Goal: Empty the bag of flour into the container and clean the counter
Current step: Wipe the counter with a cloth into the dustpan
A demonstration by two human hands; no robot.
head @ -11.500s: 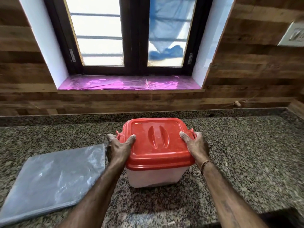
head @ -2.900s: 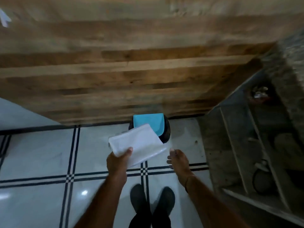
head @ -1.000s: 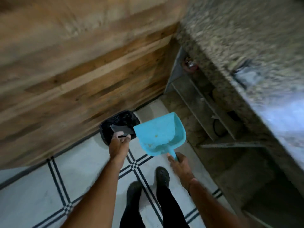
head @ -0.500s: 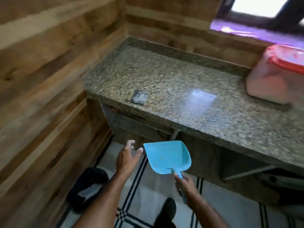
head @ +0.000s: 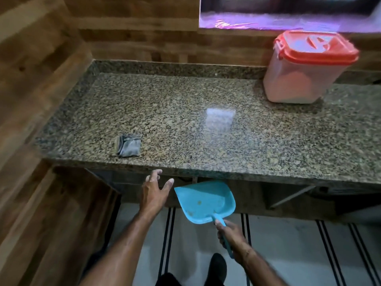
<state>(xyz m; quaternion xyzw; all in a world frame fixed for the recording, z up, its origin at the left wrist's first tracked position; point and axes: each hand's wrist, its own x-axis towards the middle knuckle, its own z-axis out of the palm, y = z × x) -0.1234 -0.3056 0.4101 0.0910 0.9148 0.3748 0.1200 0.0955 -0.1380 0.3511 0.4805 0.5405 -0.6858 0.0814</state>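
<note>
Up in the upper right of the frame, the flour container (head: 303, 73) stands on the granite counter (head: 185, 124), close to the back edge, its red lid (head: 317, 48) on top and a pale fill showing through the translucent walls. Left of centre, near the counter's front edge, a small grey cloth (head: 128, 145) lies crumpled, well apart from the container. Between them a pale rectangular patch on the stone looks like a reflection of light, though the blur leaves that uncertain. Below the counter's front edge, in the lower middle of the frame, the right hand (head: 232, 236) is closed around the handle of a blue dustpan (head: 205, 201), whose pan faces up with a few small specks inside. Just left of the pan, the left hand (head: 154, 190) is spread open and empty, fingers (head: 153, 175) reaching up toward the counter edge without touching it. Along the bottom edge, a dark shoe (head: 215, 267) rests on white floor tiles (head: 288, 244) with black stripes.
</note>
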